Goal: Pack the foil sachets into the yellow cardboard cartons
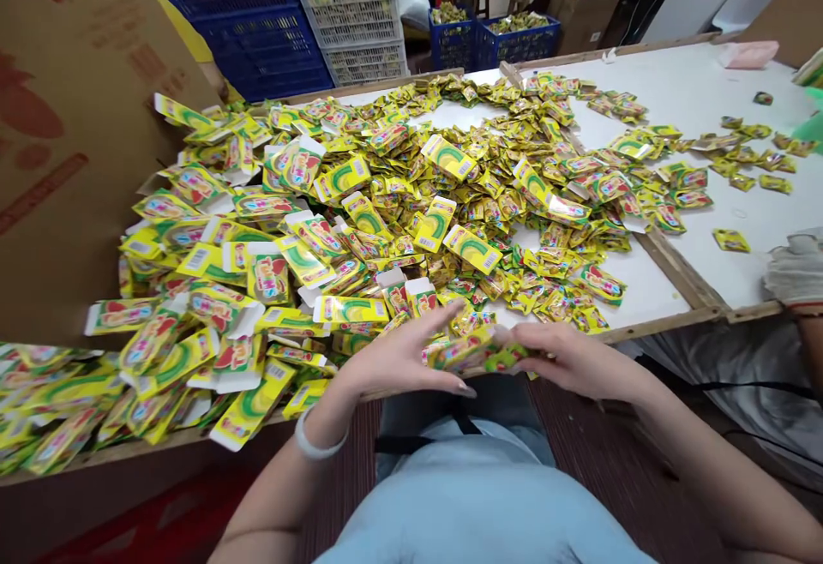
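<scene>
My left hand [393,360] is wrapped around a small yellow and green cardboard box [459,351] at the table's front edge, thumb below and fingers above. At the box's right end, my right hand [572,360] pinches a small green and yellow candy packet [505,358]. The packet touches the box's end; whether part of it is inside I cannot tell. Just beyond my hands lies a heap of similar small boxes [351,309], several with white end flaps sticking out. Loose yellow packets [495,204] are piled farther back and to the right.
A large brown carton [70,144] stands at the left. Wooden strips [681,273] edge and divide the white table [694,101]. At the right is another person's gloved hand [797,268]. Blue crates [257,50] and white crates [353,11] are stacked behind.
</scene>
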`<state>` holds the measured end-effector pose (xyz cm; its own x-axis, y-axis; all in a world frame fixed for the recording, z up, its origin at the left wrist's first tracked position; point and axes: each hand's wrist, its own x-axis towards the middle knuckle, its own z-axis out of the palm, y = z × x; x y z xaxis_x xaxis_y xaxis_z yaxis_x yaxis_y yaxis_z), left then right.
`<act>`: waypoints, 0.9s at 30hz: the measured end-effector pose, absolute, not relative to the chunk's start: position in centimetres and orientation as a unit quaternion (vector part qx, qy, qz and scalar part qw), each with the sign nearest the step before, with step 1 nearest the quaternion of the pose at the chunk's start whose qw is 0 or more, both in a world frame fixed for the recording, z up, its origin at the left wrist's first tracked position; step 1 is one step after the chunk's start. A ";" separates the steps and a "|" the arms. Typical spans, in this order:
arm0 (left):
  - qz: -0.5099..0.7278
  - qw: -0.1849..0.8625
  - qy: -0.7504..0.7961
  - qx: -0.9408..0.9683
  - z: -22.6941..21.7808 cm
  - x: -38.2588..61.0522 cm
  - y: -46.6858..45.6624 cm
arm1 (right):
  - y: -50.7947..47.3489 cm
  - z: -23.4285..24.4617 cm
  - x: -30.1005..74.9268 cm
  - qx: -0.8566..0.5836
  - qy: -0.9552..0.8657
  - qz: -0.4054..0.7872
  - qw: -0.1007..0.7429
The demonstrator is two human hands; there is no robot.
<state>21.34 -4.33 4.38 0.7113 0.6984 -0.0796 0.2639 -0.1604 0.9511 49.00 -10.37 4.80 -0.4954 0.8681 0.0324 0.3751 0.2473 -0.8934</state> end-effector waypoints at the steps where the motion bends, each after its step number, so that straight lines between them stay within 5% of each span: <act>1: 0.147 0.588 0.294 0.739 4.9 22.4 -4.5 | -10.8 5.4 49.2 -0.398 -0.768 0.436 0.247; 3: 0.069 0.671 0.231 0.701 4.8 24.9 -4.9 | -11.5 5.9 49.5 -0.381 -0.779 0.428 0.255; 6: 0.031 0.765 0.223 0.603 2.9 28.4 -6.0 | -12.7 4.5 50.2 -0.429 -0.683 0.431 0.404; 11: 0.047 0.759 0.255 0.597 1.2 30.4 -7.7 | -13.9 0.6 50.6 -0.437 -0.507 0.468 0.577; 16: 0.008 0.743 0.263 0.616 1.8 30.5 -8.0 | -13.3 1.2 51.2 -0.450 -0.679 0.337 0.473; 22: -0.023 0.738 0.298 0.605 0.7 31.2 -8.4 | -13.7 2.9 52.4 -0.433 -0.788 0.352 0.259; 27: -0.043 0.742 0.286 0.605 -0.3 32.0 -7.8 | -14.1 0.6 52.6 -0.450 -0.704 0.394 0.383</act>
<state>32.00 -7.84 -0.27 0.8330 0.2814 -0.4764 0.4101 0.2640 0.8730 52.62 -14.09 0.59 -0.3019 0.9354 0.1839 0.3324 0.2841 -0.8993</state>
